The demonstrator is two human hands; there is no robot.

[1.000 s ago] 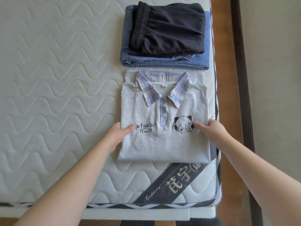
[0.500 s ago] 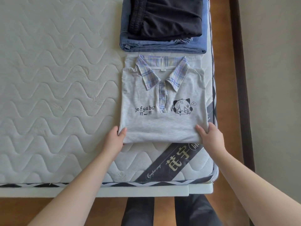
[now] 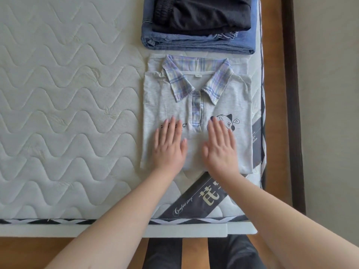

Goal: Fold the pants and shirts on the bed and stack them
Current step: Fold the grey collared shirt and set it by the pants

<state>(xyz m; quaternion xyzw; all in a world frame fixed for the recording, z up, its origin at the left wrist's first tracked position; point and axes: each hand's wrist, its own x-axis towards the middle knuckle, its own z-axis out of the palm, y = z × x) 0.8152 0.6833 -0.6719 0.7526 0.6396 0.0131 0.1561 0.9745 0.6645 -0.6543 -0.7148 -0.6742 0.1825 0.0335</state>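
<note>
On the near right corner of the mattress lies the folded shirt, a soft grey knit rectangle with a plaid collar and placket. Half a second ago both hands pinched its near corners; now they have moved inward and lie flat on its front. The left hand rests palm down with fingers straight and close together, covering most of the printed letters. The right hand lies the same way, fingers slightly blurred, over the left part of the cat print; neither grips the cloth. The shirt's near edge looks a little uneven under the wrists, though the arms hide part of it.

Just beyond the collar sits the stack: folded jeans of thick blue denim, nearly touching the shirt, with dark crinkled pants on top, their elastic waistband gathered at the left. The mattress is cream, quilted in wavy stitching, with a dark printed band crossing the corner.
</note>
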